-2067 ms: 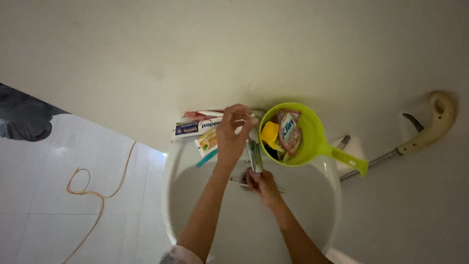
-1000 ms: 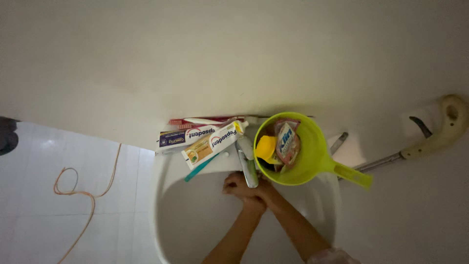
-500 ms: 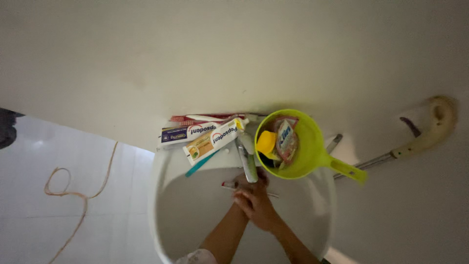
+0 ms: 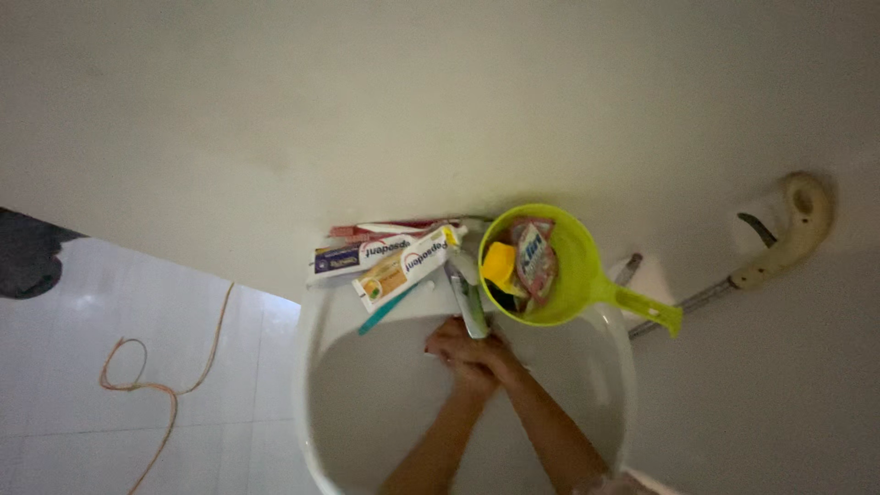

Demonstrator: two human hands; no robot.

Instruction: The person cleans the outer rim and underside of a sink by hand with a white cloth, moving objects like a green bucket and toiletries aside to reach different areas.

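Far to the left of the fingers, an orange cord (image 4: pixel 151 385) lies in loops on the white tiled floor (image 4: pixel 82 312), well apart from everything else. Nearer, the left rim of the white washbasin (image 4: pixel 312 367) curves around the hands. On the basin's back ledge, up and to the left of the fingers, two toothpaste boxes lie flat: a dark blue one (image 4: pixel 353 257) behind and a white and orange one (image 4: pixel 403 268) in front, with a red toothbrush (image 4: pixel 385 227) just beyond them against the wall and a teal toothbrush (image 4: pixel 390 310) sticking out below the front box. The left hand (image 4: pixel 458 346) and the right hand (image 4: pixel 490 362) meet in the middle of the bowl, pressed together palm to palm with the fingers folded over one another; whether they enclose anything small cannot be told. Just above the fingertips, a pale tube-like item (image 4: pixel 469 307) hangs off the ledge, its lower end touching or nearly touching the knuckles. Up and to the right of the fingers sits a lime-green plastic dipper (image 4: pixel 587 266), its handle pointing down to the right over the rim; inside it lie a yellow sponge (image 4: pixel 500 261) and a small printed sachet (image 4: pixel 533 258). Farther right, well away from the hands, a cream-coloured spray handle (image 4: pixel 793 229) with a metal hose rests on the wall.
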